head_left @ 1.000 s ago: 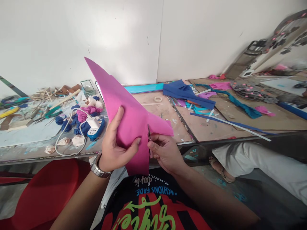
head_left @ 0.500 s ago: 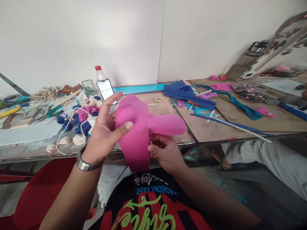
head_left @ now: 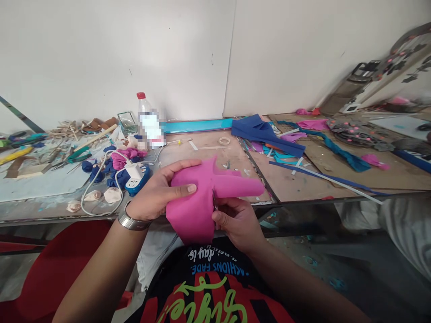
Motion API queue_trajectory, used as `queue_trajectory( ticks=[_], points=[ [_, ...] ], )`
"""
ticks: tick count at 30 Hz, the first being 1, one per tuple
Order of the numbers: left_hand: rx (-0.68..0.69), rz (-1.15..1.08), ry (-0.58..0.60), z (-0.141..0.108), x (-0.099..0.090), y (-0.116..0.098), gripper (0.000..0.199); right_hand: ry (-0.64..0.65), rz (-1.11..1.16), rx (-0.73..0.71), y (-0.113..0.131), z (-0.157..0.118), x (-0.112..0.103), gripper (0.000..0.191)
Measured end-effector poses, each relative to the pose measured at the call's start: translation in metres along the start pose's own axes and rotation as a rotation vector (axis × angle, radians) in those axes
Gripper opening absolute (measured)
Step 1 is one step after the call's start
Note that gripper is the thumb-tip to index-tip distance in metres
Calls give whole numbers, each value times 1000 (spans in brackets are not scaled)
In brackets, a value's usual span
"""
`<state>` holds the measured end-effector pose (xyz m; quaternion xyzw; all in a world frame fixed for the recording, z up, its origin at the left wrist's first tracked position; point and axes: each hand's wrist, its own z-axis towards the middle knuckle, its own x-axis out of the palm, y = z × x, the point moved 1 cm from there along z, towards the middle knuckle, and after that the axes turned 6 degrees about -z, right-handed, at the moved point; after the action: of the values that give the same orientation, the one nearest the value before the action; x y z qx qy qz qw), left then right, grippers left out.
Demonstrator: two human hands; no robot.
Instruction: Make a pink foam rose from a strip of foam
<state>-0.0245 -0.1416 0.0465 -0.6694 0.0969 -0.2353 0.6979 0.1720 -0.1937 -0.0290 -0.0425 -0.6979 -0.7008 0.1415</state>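
Observation:
A limp pink sheet point(head_left: 191, 204), cloth or paper, hangs in front of my chest. My left hand point(head_left: 163, 190) grips its left side, the thumb lying on top and the other fingers mostly hidden. On the other side, my right hand point(head_left: 235, 220) is closed around small scissors point(head_left: 216, 207), whose handles are largely covered by the fingers. Their blades sit at the slit in the sheet. A narrow pink strip point(head_left: 239, 186) sticks out to the right beyond the slit, still joined to the sheet above it.
On the worktable point(head_left: 202, 150) lie a tape roll point(head_left: 224, 141), blue fabric pieces point(head_left: 262, 134) and thin strips. To the left are a power strip point(head_left: 138, 179), a white cable and a blurred phone by a bottle point(head_left: 141, 102). A person's leg point(head_left: 380, 220) shows at right; a red chair point(head_left: 63, 264) stands left.
My left hand and the upper part of the sheet have moved down. The sheet now sits lower and flatter, uncovering the power strip. The person's leg at right has shifted right.

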Motion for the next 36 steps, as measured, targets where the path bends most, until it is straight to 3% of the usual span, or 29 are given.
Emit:
queue_trajectory(
  ticks=[8, 12, 20, 36],
  points=[
    [553, 506, -219, -1, -2, -2, 77, -23, 67, 4, -5, -5, 0, 40],
    [696, 656, -245, -4, -1, -8, 80, -7, 68, 3, -3, -4, 2, 39],
    [763, 803, -238, -13, 6, -15, 80, -25, 146, 62, -1, -3, 4, 42],
    [768, 820, -220, -17, 12, -19, 81, -36, 173, 92, 2, -1, 5, 43]
  ],
)
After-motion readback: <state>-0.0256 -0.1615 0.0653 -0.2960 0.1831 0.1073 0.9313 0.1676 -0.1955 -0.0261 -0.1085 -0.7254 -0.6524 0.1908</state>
